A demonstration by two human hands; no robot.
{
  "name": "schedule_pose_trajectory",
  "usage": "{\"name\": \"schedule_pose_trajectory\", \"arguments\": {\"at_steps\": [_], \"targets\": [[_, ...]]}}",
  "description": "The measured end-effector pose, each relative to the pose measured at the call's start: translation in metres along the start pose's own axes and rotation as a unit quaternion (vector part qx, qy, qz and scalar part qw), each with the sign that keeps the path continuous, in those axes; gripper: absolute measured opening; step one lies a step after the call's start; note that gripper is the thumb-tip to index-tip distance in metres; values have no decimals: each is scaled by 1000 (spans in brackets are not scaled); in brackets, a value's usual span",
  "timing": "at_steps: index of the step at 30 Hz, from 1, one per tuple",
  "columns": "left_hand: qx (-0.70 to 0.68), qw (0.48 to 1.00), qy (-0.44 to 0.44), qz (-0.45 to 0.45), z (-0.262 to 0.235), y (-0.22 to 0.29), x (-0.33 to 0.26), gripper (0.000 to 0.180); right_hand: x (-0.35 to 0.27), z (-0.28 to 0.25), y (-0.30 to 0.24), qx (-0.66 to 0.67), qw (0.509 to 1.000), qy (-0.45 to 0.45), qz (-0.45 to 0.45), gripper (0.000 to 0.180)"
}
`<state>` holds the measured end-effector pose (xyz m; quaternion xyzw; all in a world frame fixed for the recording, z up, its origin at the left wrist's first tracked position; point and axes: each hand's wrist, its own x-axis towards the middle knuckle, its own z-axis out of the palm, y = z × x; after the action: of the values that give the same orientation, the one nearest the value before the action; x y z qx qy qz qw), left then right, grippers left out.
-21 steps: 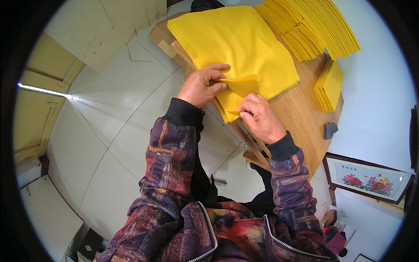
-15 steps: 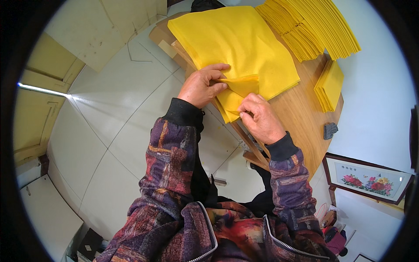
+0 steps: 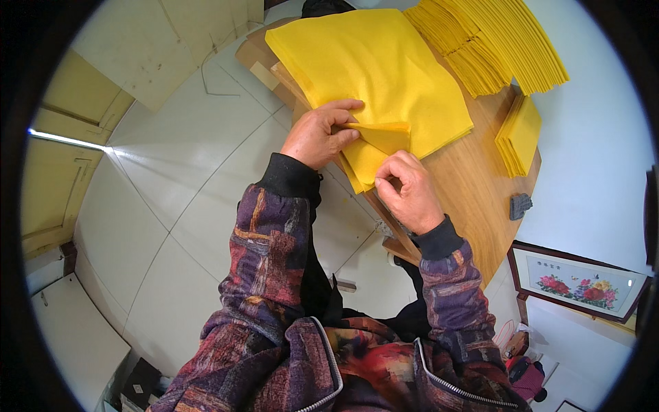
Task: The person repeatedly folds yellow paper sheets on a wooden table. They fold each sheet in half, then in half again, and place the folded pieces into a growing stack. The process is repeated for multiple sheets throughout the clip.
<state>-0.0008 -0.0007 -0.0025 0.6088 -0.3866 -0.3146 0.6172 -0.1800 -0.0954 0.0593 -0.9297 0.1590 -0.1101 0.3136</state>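
Note:
A broad stack of yellow felt-like cloth sheets lies on the wooden table, its near corner reaching over the table's edge. My left hand grips a turned-up flap of the cloth between thumb and fingers, with the index finger stretched over the stack. The flap stands raised and points right. My right hand is closed in a pinch beside the stack's near corner, thumb against the fingertips. Whether cloth or something thin is between those fingertips is hidden.
Folded yellow bundles are piled at the table's far right, with a smaller yellow stack nearer. A small dark grey object lies by the right edge of the wooden table. A framed flower picture leans against the wall.
My right hand has shifted slightly down, its pinch drawn a little away from the flap. The flap's tip shows more fully. My left hand has stayed nearly in place.

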Motion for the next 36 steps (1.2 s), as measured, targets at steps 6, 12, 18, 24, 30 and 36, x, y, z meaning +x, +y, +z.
{"name": "schedule_pose_trajectory", "arguments": {"at_steps": [6, 12, 18, 24, 30, 36], "targets": [[3, 1000, -12, -9, 0, 2, -1, 7, -5, 5, 2, 8, 1000, 25, 5, 9], [-8, 1000, -16, 0, -1, 0, -1, 8, -9, 9, 2, -81, 992, 48, -80, 15], [9, 1000, -15, -1, -1, -1, 0, 8, -9, 9, 6, -110, 988, 44, -98, 16], [11, 1000, -16, 3, -2, 1, 0, 7, -9, 8, 5, -98, 990, 40, -94, 19], [-4, 1000, -13, 0, -1, -1, 0, 7, -9, 7, -4, -99, 992, 18, -82, 26], [-24, 1000, -10, 8, 0, -5, 1, 9, -9, 8, -9, -99, 993, 21, -64, 27]]}}
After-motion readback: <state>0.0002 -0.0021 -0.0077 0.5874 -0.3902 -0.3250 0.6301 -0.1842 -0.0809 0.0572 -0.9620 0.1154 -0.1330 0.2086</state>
